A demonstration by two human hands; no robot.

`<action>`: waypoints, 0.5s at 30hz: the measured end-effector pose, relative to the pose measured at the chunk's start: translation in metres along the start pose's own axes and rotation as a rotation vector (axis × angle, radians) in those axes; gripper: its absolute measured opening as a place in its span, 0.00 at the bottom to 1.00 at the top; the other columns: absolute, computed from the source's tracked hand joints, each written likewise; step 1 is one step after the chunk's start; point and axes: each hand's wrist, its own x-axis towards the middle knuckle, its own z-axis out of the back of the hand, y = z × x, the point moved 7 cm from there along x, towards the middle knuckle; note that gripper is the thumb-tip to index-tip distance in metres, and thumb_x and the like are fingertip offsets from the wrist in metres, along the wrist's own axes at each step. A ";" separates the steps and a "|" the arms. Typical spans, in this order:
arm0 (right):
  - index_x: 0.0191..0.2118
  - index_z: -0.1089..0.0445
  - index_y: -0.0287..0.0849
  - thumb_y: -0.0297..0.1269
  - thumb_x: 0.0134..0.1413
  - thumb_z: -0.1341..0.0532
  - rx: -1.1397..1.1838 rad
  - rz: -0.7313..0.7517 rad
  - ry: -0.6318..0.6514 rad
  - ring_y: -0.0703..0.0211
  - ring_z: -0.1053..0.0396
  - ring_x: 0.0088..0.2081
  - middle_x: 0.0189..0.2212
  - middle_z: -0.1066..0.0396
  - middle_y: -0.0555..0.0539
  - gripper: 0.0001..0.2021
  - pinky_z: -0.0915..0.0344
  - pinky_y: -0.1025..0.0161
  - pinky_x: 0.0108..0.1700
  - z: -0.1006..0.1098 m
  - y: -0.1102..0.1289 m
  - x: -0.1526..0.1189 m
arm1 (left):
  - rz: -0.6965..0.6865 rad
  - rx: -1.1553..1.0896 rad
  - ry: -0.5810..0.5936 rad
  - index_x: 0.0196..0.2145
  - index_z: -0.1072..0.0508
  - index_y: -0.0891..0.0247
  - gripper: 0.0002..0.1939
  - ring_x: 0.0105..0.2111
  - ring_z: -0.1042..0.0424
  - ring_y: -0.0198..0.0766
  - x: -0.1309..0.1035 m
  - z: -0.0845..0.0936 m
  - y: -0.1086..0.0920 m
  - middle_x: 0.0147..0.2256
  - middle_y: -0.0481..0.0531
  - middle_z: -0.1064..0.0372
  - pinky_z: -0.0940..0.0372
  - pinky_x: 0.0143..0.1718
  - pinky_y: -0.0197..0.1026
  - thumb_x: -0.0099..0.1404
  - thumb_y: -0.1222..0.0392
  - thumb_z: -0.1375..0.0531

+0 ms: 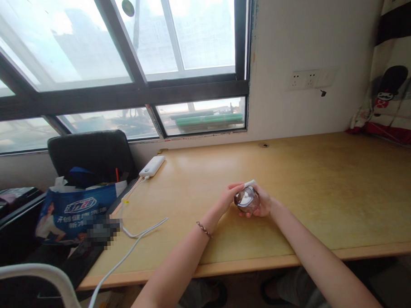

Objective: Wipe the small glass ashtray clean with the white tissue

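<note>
A small clear glass jar (245, 197), tilted with its round end toward me, is held between both hands over the middle of the wooden desk (313, 199). My left hand (228, 197) is closed around the jar's left side, with its thumb and fingers along the edge. On the other side, my right hand (265, 205) is wrapped round the jar, its fingers partly hidden below and behind it. A piece of white tissue or cloth (250, 184) shows at the top of the jar, between the hands. Which hand grips the white piece I cannot tell.
A white power bank (152, 166) lies at the desk's back left, and its white cable (137, 238) runs off the left edge. Left of the desk stand a dark chair (91, 152) and a blue printed bag (75, 212). A patterned curtain (393, 86) hangs at right.
</note>
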 end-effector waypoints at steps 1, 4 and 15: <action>0.36 0.35 0.34 0.52 0.50 0.56 -0.008 -0.016 0.009 0.53 0.29 0.26 0.27 0.28 0.40 0.25 0.35 0.65 0.18 -0.002 -0.001 -0.001 | -0.007 0.011 0.016 0.34 0.27 0.69 0.21 0.22 0.34 0.34 -0.001 -0.001 -0.002 0.24 0.53 0.30 0.42 0.20 0.33 0.51 0.48 0.42; 0.38 0.35 0.34 0.51 0.49 0.56 -0.034 -0.078 0.029 0.53 0.29 0.25 0.26 0.28 0.40 0.25 0.36 0.66 0.16 -0.010 -0.005 -0.005 | -0.027 0.048 0.064 0.36 0.26 0.69 0.21 0.23 0.33 0.34 -0.004 -0.004 -0.009 0.25 0.54 0.29 0.41 0.23 0.34 0.51 0.49 0.41; 0.37 0.34 0.35 0.48 0.51 0.54 0.001 0.161 -0.102 0.54 0.30 0.24 0.27 0.28 0.41 0.22 0.35 0.63 0.18 -0.003 0.013 0.000 | -0.003 0.009 -0.030 0.35 0.26 0.71 0.23 0.18 0.37 0.31 -0.002 0.000 -0.011 0.23 0.53 0.31 0.45 0.17 0.32 0.52 0.47 0.42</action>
